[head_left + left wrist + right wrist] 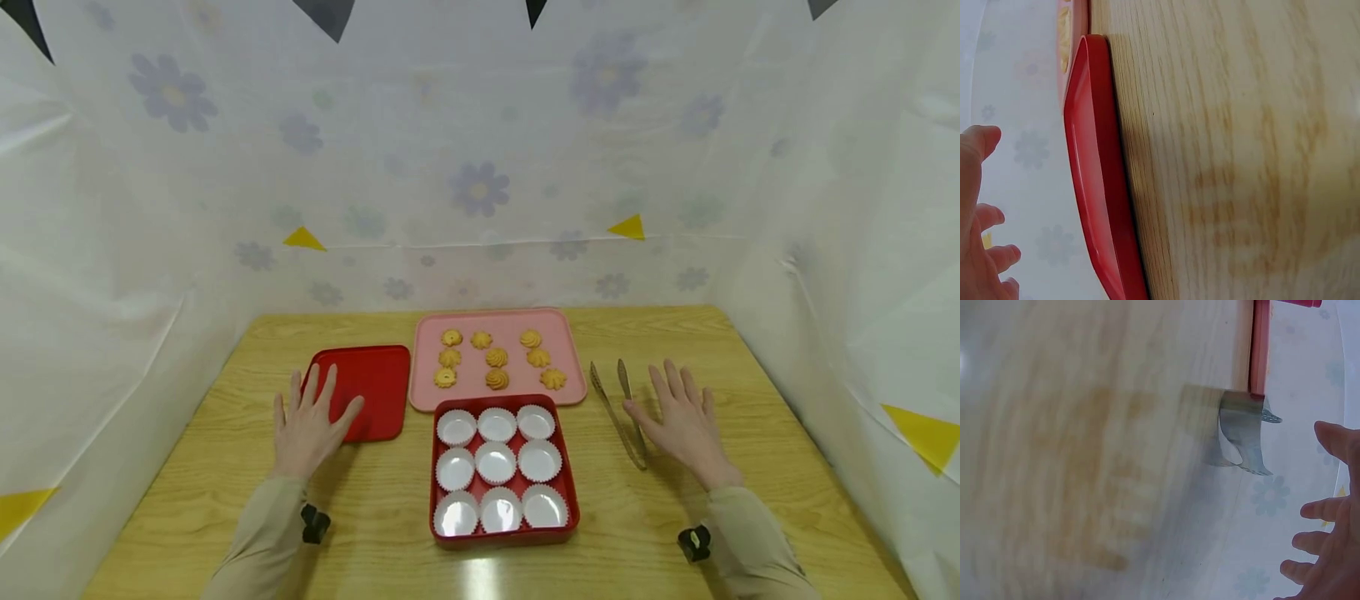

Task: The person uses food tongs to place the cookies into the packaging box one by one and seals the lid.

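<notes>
My left hand (306,429) has its fingers spread over the near left part of a flat red lid (371,392), and holds nothing. On the other side, my right hand (686,425) is spread too, its thumb close to a pair of metal tongs (617,417). In the right wrist view the tongs (1244,428) lie on the table beyond the palm. Between the hands sits a red box (504,540) with rows of white fluted paper cups (495,462). Behind it, a pink tray (513,325) bears several piped cookies (497,357).
The wooden table (622,533) has white flowered sheeting (480,125) hung behind it and at both sides. Yellow triangles (628,227) mark the sheeting. A black wrist camera (694,542) is worn at each cuff.
</notes>
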Action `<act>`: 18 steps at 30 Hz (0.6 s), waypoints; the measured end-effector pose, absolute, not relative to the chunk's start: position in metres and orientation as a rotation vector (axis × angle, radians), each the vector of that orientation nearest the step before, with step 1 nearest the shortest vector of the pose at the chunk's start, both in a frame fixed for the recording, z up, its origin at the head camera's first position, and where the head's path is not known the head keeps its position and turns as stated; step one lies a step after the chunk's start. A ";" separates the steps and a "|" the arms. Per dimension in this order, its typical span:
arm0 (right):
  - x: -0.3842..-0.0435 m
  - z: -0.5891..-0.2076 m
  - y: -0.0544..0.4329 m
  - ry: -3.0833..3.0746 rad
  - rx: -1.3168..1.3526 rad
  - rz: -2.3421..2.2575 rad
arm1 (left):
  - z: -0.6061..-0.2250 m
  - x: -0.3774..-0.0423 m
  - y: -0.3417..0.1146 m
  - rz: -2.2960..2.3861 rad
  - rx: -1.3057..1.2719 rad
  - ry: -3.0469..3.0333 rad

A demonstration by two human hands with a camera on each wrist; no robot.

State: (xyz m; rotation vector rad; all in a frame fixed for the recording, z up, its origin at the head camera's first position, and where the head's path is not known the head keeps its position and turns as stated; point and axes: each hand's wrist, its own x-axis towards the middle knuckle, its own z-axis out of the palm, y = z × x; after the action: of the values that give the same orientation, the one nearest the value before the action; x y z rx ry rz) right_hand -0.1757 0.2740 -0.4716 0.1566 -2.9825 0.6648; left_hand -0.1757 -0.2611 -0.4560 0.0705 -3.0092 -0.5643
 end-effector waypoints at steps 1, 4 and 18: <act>-0.175 -0.472 0.274 -2.988 0.155 0.661 | -0.456 -0.176 -0.261 -0.564 0.071 -3.008; -0.175 -0.471 0.272 -2.991 0.150 0.657 | -0.456 -0.175 -0.260 -0.580 0.069 -3.019; -0.181 -0.468 0.266 -3.020 0.121 1.024 | -0.449 -0.170 -0.243 -1.422 0.105 -2.864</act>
State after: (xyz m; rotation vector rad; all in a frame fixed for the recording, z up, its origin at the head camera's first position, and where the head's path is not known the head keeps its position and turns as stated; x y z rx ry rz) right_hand -0.1812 0.2658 -0.4684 0.1207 -3.0198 1.0243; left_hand -0.1701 -0.2427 -0.4493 0.1046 -2.8638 -1.4225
